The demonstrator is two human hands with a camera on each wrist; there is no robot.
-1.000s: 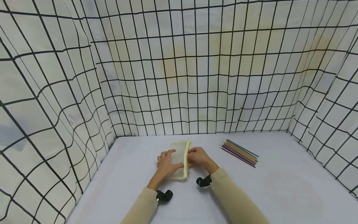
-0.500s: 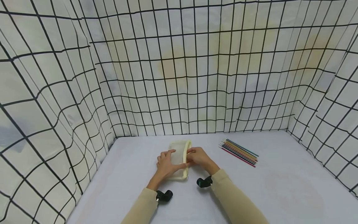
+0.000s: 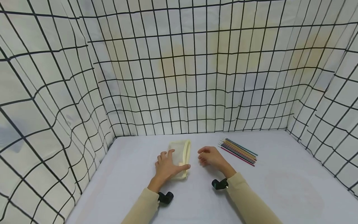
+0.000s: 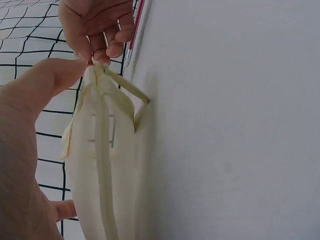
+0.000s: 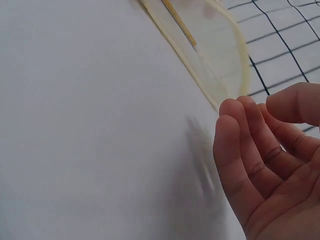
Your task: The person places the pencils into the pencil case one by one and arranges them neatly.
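Note:
A pale yellow see-through pouch (image 3: 178, 157) lies on the table, its zip (image 4: 103, 150) running along one edge. My left hand (image 3: 167, 168) lies spread over it, the thumb stretched across to the zip edge. In the head view my right hand (image 3: 213, 158) is off to the right of the pouch, its fingers loosely bent. Nothing shows between thumb and fingers of the right hand (image 5: 265, 155) in the right wrist view. There, a slim yellow stick (image 5: 179, 22), perhaps a pencil, shows in or through the pouch; which, I cannot tell.
Several coloured pencils (image 3: 239, 151) lie side by side on the white table (image 3: 268, 193), right of the right hand. White walls covered by black netting (image 3: 195, 93) rise at the back and on both sides. A dark wrist camera (image 3: 220, 184) sits at each cuff.
My right hand has left the pouch's zip edge and moved right. The left hand's thumb and fingers have spread wider over the pouch, which stays in about the same place.

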